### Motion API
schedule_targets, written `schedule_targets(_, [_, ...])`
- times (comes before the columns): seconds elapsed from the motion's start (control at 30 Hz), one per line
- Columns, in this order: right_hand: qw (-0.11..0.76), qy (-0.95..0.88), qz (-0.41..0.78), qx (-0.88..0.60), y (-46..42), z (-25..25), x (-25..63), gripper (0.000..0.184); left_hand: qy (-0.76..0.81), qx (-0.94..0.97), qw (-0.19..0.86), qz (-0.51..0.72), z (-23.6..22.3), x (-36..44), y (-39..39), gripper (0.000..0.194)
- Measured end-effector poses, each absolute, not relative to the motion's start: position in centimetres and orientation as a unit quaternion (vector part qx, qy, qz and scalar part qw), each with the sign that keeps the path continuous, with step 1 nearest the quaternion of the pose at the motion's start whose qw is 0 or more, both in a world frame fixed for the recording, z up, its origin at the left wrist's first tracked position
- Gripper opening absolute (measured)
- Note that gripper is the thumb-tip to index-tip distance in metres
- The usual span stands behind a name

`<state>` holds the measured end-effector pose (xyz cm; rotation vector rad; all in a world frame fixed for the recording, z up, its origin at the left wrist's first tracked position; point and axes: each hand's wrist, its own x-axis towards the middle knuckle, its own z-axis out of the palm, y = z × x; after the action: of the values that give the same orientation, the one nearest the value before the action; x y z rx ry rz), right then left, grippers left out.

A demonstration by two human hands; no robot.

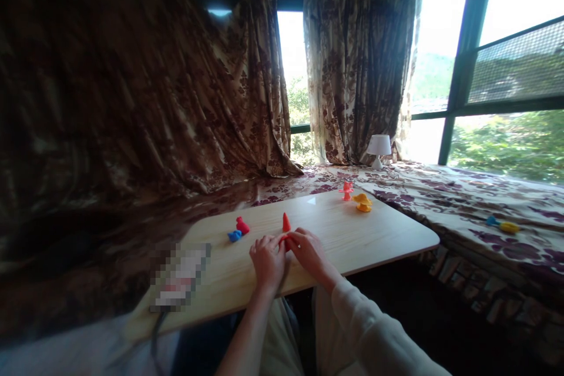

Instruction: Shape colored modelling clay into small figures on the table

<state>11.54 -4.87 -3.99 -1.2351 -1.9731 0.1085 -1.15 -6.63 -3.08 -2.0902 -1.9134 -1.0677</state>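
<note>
Close to the table's near edge, my left hand (268, 262) and my right hand (311, 252) meet with fingers pinched. Both are closed on a small red piece (288, 244), which looks like modelling clay. Most of it is hidden behind the fingers. Just beyond them stands an orange-red cone (286, 222), upright and pointed; whether it joins the piece I hold I cannot tell. To the left of my hands lie a blue lump (234, 236) and a crimson lump (242, 225), side by side.
On the pale wooden table (352, 238), a pink figure (346, 191) and a yellow mushroom-like shape (363, 202) stand far right. A pixelated flat device (183, 279) with a cable lies at left. On the flowered bedding beyond are a white lamp (379, 145) and a yellow-and-blue item (509, 227).
</note>
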Motion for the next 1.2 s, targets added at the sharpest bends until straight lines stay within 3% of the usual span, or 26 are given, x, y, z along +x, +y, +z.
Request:
schedule_targets(0.83, [0.498, -0.769, 0.042, -0.399, -4.4, -4.8, 11.5, 0.023, -0.609, -0.685, -0.06, -0.395, -3.4, -1.5, -6.1, 0.026])
schedule_targets(1.2, [0.513, -0.747, 0.093, -0.412, -4.2, -4.7, 11.7, 0.024, -0.524, -0.668, -0.212, -0.484, -3.9, -1.4, -5.4, 0.028])
